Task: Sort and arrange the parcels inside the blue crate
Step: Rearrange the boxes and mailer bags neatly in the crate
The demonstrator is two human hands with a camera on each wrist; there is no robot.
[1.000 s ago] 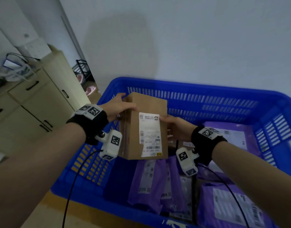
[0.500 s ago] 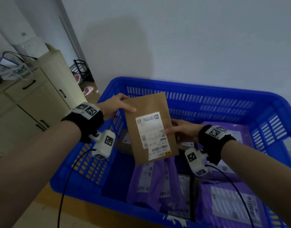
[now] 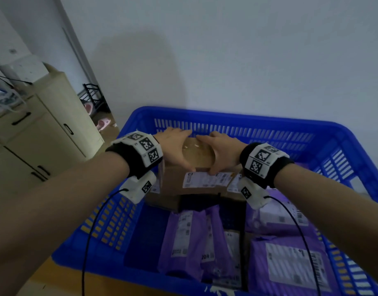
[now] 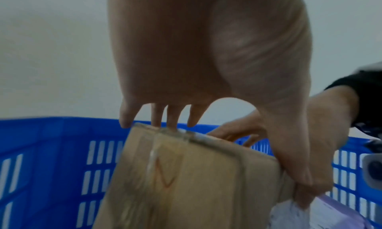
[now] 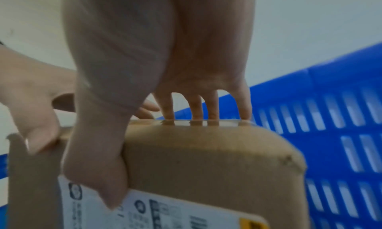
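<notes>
The blue crate (image 3: 344, 142) is filling the frame's lower half. At its upper centre, the cardboard box (image 3: 197, 155) is being seated, left hand (image 3: 173, 146) and right hand (image 3: 224, 150) gripping it, fingers over the far edge. Next likely calls for releasing, then picking a purple mailer (image 3: 183, 238).

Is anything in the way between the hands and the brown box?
No. Both the left hand and the right hand already grip the brown box at its top, inside the blue crate.
</notes>
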